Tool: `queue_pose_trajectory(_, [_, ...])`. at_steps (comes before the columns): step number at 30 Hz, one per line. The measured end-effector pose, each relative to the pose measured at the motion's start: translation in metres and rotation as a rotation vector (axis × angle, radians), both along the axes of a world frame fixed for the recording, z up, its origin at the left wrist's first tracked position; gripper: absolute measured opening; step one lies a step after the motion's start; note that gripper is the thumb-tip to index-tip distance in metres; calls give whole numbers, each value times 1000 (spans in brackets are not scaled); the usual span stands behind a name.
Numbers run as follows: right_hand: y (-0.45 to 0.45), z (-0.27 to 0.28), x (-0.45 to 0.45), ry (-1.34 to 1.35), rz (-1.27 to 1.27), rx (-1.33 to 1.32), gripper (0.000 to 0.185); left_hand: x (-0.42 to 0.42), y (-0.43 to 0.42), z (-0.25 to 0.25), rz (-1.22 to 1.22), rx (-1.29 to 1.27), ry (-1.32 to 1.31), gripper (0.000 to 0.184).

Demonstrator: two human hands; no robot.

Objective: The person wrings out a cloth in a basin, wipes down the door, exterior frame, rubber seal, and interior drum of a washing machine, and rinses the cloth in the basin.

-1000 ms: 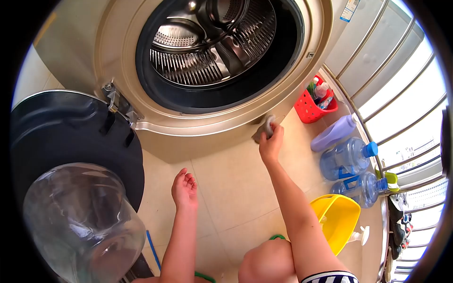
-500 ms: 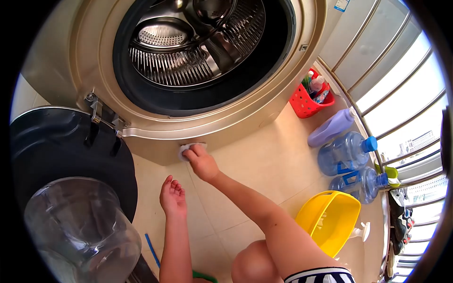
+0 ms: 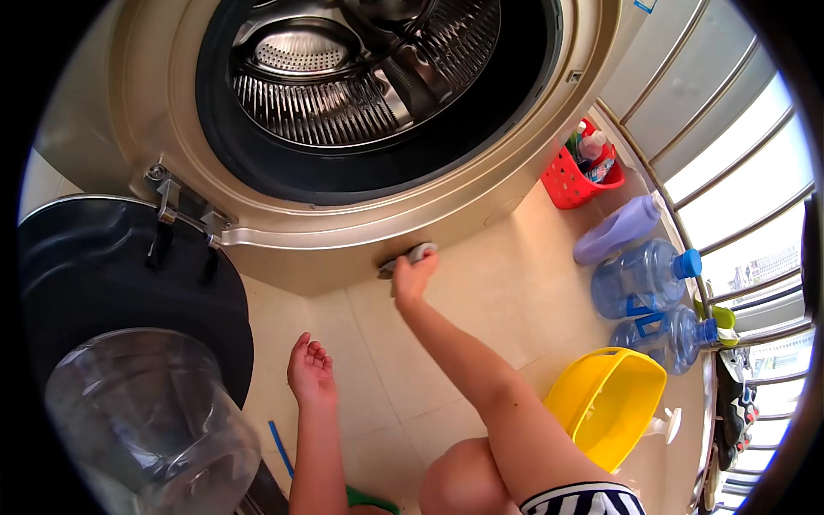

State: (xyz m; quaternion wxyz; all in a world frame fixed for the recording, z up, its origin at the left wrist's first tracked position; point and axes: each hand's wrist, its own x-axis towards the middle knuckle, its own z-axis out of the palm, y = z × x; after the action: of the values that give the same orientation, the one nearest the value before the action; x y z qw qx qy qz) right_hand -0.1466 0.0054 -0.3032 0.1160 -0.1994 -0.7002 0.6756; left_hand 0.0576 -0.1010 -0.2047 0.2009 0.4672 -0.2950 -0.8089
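My right hand (image 3: 414, 276) holds a grey cloth (image 3: 400, 260) against the lower front panel of the washing machine (image 3: 343, 266), below its open round drum opening. My left hand (image 3: 312, 371) hangs over the tiled floor, palm up with fingers loosely curled and apart, touching nothing. The machine's round door (image 3: 129, 275) stands swung open at the left, its clear glass bowl bulging toward me. The metal drum (image 3: 318, 99) shows inside the black rubber seal.
At the right stand a red basket (image 3: 571, 182) of bottles, a purple bottle (image 3: 620, 229), two blue water jugs (image 3: 639, 279), a yellow basin (image 3: 611, 408) and a white spray nozzle (image 3: 672, 425). Metal railings and shoes (image 3: 734, 412) line the far right. A blue strip (image 3: 281, 446) lies on the floor.
My right hand moved the cloth left from the machine's right side along the lower panel, then partway back right. My left hand stays open, slightly lower and further left.
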Motion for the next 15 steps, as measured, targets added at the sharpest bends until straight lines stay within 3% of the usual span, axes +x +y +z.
queue_pose_trajectory(2, [-40,3,31,-62,106,12,48,1,-4,-3,39,0,34,21])
queue_pose_trajectory(5, [-22,5,23,-98,153,-13,47,-9,1,4,57,5,55,21])
queue_pose_trajectory(7, [23,-7,-9,5,92,76,50,-16,7,3,56,10,51,21])
queue_pose_trajectory(8, [45,-3,-31,-32,-68,42,53,-16,10,0,30,0,55,21])
queue_pose_trajectory(11, [121,-1,-94,13,-180,-150,58,-8,21,-14,-19,-11,12,21])
queue_pose_trajectory(13, [136,-5,-107,57,-230,-232,60,-1,28,-25,-46,-9,-18,20])
queue_pose_trajectory(15, [126,-9,-107,-44,-228,-139,63,10,34,-37,-45,19,-81,20])
